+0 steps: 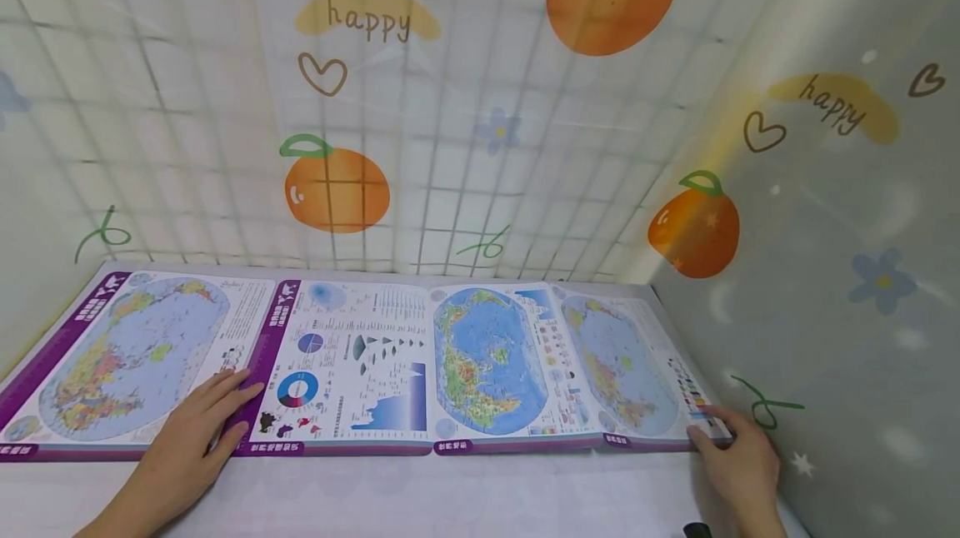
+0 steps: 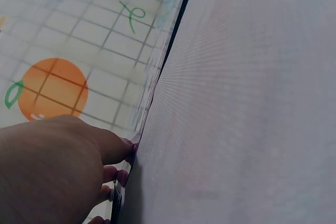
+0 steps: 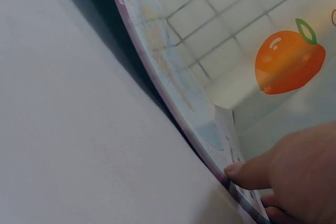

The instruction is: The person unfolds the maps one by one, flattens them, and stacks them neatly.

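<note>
A long fold-out world map [image 1: 491,363] lies spread in several panels across the white table, with purple bands on its left part and along the front edge. My left hand [image 1: 183,442] rests on the map near the second purple band, fingers straight and slightly spread. In the left wrist view the same hand [image 2: 58,166] has its fingertips at the map's edge. At the front right corner, my right hand [image 1: 738,459] pinches the map's end between thumb and fingers. The right wrist view shows that thumb [image 3: 244,174] over the edge, the other fingers partly hidden.
A wire grid behind a printed curtain [image 1: 420,122] with oranges and hearts stands at the back. A similar curtain [image 1: 847,271] hangs close by the right hand. The tip of a black object [image 1: 697,530] shows at the bottom edge, on the white table cloth [image 1: 450,496].
</note>
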A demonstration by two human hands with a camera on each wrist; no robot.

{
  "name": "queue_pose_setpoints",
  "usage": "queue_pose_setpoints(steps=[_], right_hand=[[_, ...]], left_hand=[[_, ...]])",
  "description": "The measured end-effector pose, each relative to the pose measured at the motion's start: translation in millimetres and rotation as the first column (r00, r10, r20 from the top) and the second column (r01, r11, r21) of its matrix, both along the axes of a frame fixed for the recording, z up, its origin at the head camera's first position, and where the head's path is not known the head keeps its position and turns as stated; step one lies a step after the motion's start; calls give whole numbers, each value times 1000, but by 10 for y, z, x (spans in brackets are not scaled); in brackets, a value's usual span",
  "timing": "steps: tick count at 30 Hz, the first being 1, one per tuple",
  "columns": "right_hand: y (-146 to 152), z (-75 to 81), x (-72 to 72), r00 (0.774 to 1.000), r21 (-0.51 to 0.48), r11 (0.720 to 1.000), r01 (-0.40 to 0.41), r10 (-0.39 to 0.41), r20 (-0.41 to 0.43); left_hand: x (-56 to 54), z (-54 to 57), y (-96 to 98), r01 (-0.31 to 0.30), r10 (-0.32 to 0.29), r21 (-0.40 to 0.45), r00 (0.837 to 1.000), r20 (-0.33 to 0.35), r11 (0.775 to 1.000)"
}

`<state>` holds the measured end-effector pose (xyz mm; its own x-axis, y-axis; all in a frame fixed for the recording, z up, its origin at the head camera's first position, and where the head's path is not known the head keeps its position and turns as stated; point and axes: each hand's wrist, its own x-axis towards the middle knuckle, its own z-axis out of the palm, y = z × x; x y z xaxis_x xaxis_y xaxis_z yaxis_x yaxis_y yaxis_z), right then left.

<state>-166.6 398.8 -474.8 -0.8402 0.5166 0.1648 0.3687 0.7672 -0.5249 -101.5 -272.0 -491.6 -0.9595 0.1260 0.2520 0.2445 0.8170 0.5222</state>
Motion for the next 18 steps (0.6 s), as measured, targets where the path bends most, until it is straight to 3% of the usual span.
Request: queue_pose_setpoints(steps=[13,18], right_hand=[[8,21,36,999,6,999,-34,34,-27],[-17,69,37,995,9,998,-67,67,-72]], left_hand=[[12,-18,3,-5,5,-16,1000,-13,1000],[10,-21,1,0,0,-13,999,-50,1000]])
